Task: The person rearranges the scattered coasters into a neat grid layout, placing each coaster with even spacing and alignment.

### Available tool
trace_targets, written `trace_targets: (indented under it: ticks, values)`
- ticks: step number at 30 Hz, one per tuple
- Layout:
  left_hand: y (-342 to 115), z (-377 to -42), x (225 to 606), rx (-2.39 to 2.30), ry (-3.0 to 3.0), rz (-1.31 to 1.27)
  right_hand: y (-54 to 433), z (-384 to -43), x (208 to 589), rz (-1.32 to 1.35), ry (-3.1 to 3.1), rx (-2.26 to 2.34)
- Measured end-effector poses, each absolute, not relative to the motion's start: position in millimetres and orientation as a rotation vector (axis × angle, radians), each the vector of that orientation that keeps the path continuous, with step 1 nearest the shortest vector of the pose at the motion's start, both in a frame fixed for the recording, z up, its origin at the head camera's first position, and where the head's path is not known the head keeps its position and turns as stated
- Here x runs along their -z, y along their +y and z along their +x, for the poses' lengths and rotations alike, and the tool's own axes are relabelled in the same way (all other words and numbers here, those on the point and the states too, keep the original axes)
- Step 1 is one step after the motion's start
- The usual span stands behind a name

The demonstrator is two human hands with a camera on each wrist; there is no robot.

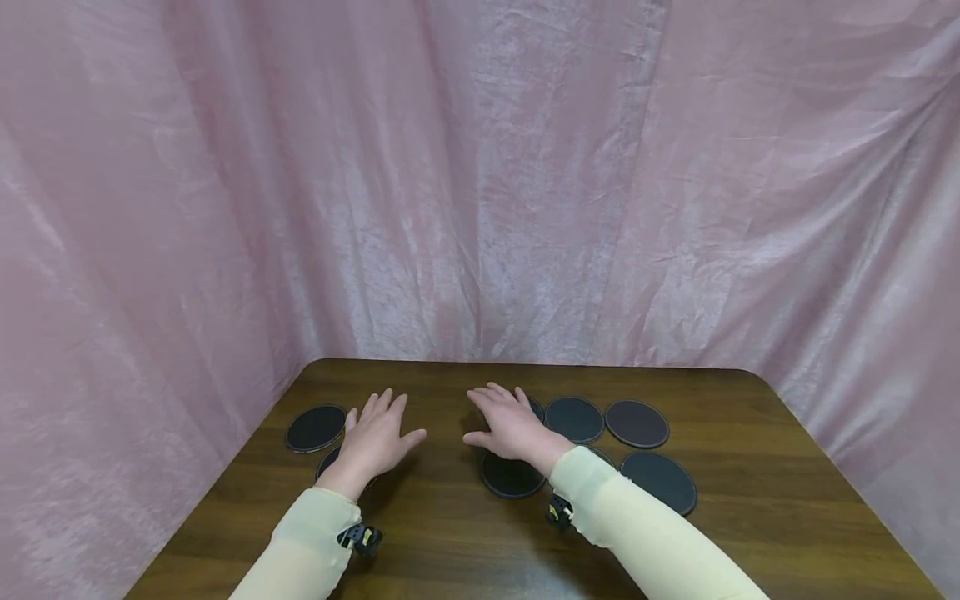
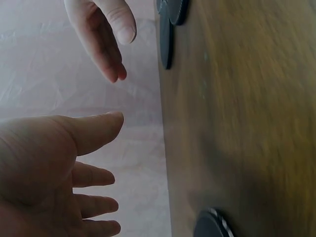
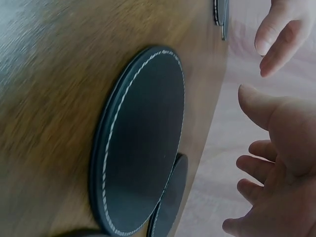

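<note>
In the head view my left hand (image 1: 377, 437) hovers over the left part of the table with its fingers spread and nothing held. Beneath and beside it lie two round black coasters; the farther coaster (image 1: 315, 428) shows whole, the nearer coaster (image 1: 327, 461) is mostly hidden by the hand. My right hand (image 1: 510, 423) hangs above a group of similar coasters, fingers extended, holding nothing. Below its palm lies a dark coaster (image 1: 512, 476), with pale edge stitching visible on the coaster (image 3: 143, 138) in the right wrist view. Another coaster (image 1: 536, 408) peeks out behind the right hand.
Farther right lie a back-row coaster (image 1: 574, 419), a brownish coaster (image 1: 637, 423) and a front-row coaster (image 1: 659, 482); one more coaster (image 1: 602, 455) is partly covered by the right forearm. The brown wooden table (image 1: 450, 542) ends before a pink curtain (image 1: 480, 183).
</note>
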State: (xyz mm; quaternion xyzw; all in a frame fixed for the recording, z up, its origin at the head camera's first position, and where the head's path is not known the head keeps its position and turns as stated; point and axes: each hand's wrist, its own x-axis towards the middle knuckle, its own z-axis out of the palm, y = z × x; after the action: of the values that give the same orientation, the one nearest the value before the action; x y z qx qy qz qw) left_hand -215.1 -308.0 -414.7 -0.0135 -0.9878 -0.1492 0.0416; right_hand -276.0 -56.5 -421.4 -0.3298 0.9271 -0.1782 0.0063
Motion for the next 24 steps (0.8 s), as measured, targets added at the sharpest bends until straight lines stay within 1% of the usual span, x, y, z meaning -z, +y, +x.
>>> trace_targets:
  ticks: [24]
  values:
    - [-371.9, -180.3, 420.2, 0.409, -3.015, 0.092, -112.1, -267.3, 424.2, -1.126, 2.856, 0.458]
